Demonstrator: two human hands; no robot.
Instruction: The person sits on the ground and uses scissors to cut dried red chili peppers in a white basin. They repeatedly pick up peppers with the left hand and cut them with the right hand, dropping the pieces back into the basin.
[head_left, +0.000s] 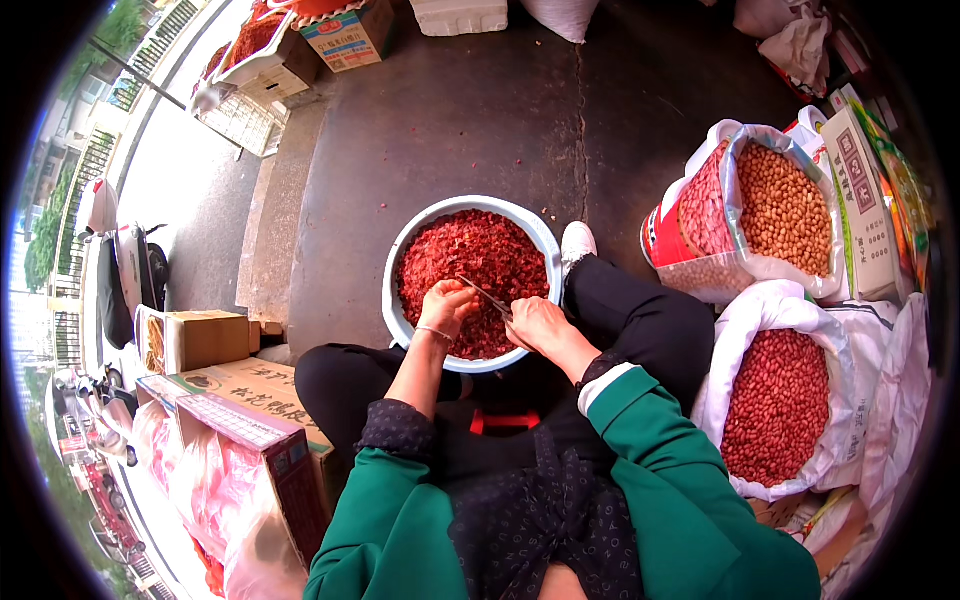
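Note:
Before me stands a pale blue basin heaped with dried red chili pieces. My right hand is closed around the handles of metal scissors. Their blades reach left over the chilies, close to my left hand's fingertips. Thumb and fingers of my left hand are pinched together above the near half of the heap. Whether a small piece sits between those fingertips is too small to tell.
Sacks of peanuts and red beans stand to my right. At left are cardboard boxes and pink plastic bags. Beyond the basin, a cardboard carton and a white foam box rest on the dark floor.

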